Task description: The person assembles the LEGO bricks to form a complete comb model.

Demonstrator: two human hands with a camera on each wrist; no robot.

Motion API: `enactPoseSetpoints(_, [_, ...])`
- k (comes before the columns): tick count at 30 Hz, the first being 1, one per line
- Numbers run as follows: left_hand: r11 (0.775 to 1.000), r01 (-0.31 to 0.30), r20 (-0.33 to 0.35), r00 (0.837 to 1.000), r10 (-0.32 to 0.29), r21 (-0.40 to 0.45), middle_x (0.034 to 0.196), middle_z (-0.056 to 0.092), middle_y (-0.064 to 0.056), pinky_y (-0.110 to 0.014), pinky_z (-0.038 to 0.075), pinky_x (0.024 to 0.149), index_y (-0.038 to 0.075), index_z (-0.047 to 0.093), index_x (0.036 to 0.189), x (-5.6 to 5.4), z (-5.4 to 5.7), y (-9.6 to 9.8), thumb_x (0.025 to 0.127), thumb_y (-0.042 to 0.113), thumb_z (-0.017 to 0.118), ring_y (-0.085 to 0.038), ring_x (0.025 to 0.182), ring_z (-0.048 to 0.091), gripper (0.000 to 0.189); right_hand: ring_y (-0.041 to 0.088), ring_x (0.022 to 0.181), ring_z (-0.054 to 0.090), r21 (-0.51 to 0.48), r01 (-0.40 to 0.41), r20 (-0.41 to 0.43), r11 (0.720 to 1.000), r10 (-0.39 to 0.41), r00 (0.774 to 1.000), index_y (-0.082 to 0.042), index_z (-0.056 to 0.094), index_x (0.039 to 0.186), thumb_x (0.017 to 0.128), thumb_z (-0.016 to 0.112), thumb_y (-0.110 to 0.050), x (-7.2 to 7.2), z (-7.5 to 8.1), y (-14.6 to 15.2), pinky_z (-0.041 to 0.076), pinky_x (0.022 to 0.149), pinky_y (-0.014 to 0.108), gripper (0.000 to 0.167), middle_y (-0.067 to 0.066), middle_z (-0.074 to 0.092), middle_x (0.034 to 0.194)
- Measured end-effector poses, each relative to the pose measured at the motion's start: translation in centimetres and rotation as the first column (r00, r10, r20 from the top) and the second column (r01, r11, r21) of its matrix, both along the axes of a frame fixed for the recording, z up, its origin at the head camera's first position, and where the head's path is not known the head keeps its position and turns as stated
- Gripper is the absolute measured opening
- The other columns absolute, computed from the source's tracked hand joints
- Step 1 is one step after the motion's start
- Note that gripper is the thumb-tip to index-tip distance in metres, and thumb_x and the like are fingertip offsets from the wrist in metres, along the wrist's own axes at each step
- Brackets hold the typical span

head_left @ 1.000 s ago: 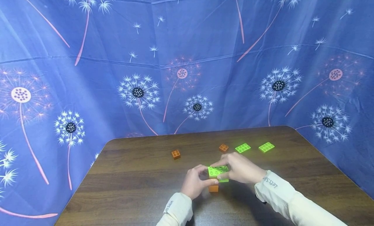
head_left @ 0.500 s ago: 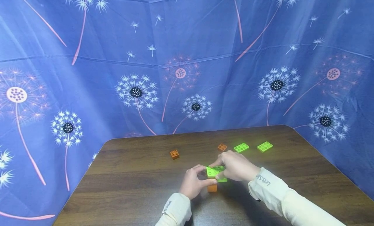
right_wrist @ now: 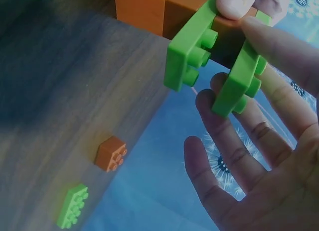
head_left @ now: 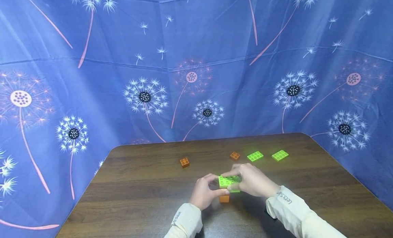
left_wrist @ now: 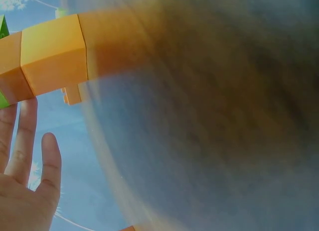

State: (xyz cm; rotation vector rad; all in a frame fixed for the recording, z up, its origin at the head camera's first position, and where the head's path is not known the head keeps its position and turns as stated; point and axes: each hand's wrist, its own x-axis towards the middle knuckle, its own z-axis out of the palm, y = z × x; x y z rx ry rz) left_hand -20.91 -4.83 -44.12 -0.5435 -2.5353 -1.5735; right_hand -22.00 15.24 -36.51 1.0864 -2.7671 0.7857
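A stack of orange bricks [head_left: 224, 199] stands upright on the table, with two bright green eight-stud bricks in its upper part. One is the top green brick [right_wrist: 235, 84]; the lower green brick [right_wrist: 183, 59] sits beneath it, an orange brick [right_wrist: 230, 42] between them. My left hand [head_left: 202, 193] grips the stack's upper part from the left, thumb in front and fingers behind. From the right, my right hand [head_left: 254, 179] pinches the top green brick between thumb and fingers, its remaining fingers spread in the right wrist view.
Toward the back of the brown wooden table [head_left: 138, 183] lie a left orange brick [head_left: 184, 162], another orange brick [head_left: 235, 155] and two green bricks, one nearer the middle [head_left: 255, 156], the other further right [head_left: 280, 155]. A blue dandelion-print cloth [head_left: 196, 60] hangs behind.
Both hands keep their hold on the stack, which stays in place. The right hand shifts only very slightly; the head view sways a little.
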Motion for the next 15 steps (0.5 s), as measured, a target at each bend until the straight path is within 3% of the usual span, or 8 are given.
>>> enactPoseSetpoints(7, [1.000, 0.005, -0.022, 1.000, -0.005, -0.005, 0.102, 0.071, 0.000, -0.030, 0.057, 0.078, 0.009, 0.075, 0.106, 0.0, -0.1, 0.0, 0.076, 0.024, 0.090, -0.022, 0.090, 0.071, 0.037, 0.000, 0.072, 0.051, -0.066, 0.024, 0.042, 0.998, -0.021, 0.999, -0.014, 0.076, 0.119, 0.079, 0.086, -0.026, 0.4, -1.0, 0.3, 0.044, 0.064, 0.024, 0.043, -0.015, 0.064, 0.091])
enactPoseSetpoints(11, [1.000, 0.011, -0.018, 1.000, -0.011, -0.004, 0.104, 0.071, 0.000, -0.030, 0.057, 0.079, 0.009, 0.075, 0.106, -0.1, -0.1, 0.0, 0.077, 0.025, 0.090, -0.022, 0.089, 0.072, 0.037, 0.003, 0.069, 0.047, -0.110, 0.015, 0.025, 0.994, -0.013, 1.000, -0.014, 0.075, 0.120, 0.082, 0.084, -0.028, 0.5, -1.4, 0.4, 0.042, 0.062, 0.024, 0.042, -0.014, 0.064, 0.091])
enactPoseSetpoints(15, [1.000, 0.018, -0.010, 1.000, -0.018, 0.010, 0.104, 0.071, -0.001, -0.029, 0.057, 0.078, 0.009, 0.075, 0.107, -0.1, -0.1, 0.0, 0.077, 0.024, 0.090, -0.020, 0.089, 0.071, 0.036, 0.002, 0.077, 0.053, -0.148, 0.013, 0.003, 0.989, -0.013, 1.000, -0.012, 0.074, 0.121, 0.084, 0.083, -0.026, 0.6, -1.9, 0.4, 0.047, 0.067, 0.027, 0.040, -0.013, 0.066, 0.095])
